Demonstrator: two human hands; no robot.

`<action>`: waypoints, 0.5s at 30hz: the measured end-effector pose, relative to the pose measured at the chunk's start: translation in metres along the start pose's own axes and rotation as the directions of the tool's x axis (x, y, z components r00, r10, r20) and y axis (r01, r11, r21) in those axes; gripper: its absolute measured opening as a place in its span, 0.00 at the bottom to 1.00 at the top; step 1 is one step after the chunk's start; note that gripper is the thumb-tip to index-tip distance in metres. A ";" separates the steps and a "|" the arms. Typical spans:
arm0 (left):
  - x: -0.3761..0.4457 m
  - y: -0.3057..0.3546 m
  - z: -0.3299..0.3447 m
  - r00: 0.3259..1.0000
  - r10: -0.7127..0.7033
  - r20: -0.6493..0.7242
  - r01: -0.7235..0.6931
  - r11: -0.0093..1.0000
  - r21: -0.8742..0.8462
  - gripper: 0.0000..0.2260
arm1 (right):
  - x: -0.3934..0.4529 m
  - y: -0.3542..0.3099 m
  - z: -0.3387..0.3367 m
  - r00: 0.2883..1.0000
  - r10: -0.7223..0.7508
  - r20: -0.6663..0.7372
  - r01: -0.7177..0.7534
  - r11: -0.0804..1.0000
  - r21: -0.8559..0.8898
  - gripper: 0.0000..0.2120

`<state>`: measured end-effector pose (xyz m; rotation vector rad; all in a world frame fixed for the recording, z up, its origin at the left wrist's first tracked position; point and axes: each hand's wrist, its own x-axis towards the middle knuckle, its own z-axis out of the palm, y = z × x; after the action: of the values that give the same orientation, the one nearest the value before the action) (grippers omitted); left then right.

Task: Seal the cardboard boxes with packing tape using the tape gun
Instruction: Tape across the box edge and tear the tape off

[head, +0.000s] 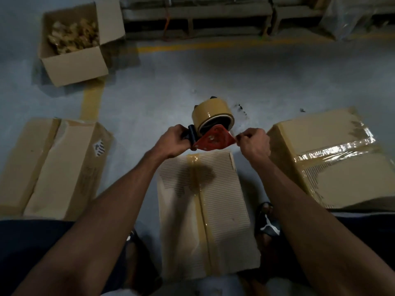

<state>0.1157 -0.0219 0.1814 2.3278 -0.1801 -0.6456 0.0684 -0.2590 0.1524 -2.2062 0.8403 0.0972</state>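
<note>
While both forearms reach forward over the floor, the left hand is wrapped around the black handle of the tape gun, and the right hand pinches something small at the gun's red tip, its fingers curled tight; the tape end itself is too thin to make out. Held up off the boxes, the gun carries a fat roll of glossy brown tape above a red triangular metal plate. Directly below it lies the middle cardboard box, flat and ribbed where the outer paper has peeled, with a shiny strip of tape running down its centre seam. To the right sits another closed box, smooth tan, crossed by a wrinkled, reflective band of tape. On the left rests a battered box with creased flaps. Farther off at upper left stands an open carton holding pale, lumpy contents. Wooden pallets line the far edge behind a yellow floor line. A black sandal shows beside the middle box on the grey concrete floor.
</note>
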 end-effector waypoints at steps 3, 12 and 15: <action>0.031 -0.020 0.014 0.999 -0.021 0.029 0.021 1.000 0.021 0.05 | 0.028 0.019 0.029 0.999 0.039 0.024 -0.040 0.998 0.055 0.07; 0.087 -0.073 0.054 0.992 -0.073 0.101 0.069 0.997 0.036 0.10 | 0.079 0.076 0.096 0.977 0.210 0.027 -0.212 0.965 0.155 0.12; 0.096 -0.089 0.063 0.988 -0.086 0.127 0.080 0.996 0.047 0.13 | 0.081 0.083 0.103 0.973 0.231 0.028 -0.232 0.961 0.150 0.13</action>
<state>0.1626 -0.0226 0.0445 2.3448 -0.1573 -0.8417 0.1013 -0.2733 0.0015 -1.9577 1.0628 0.1522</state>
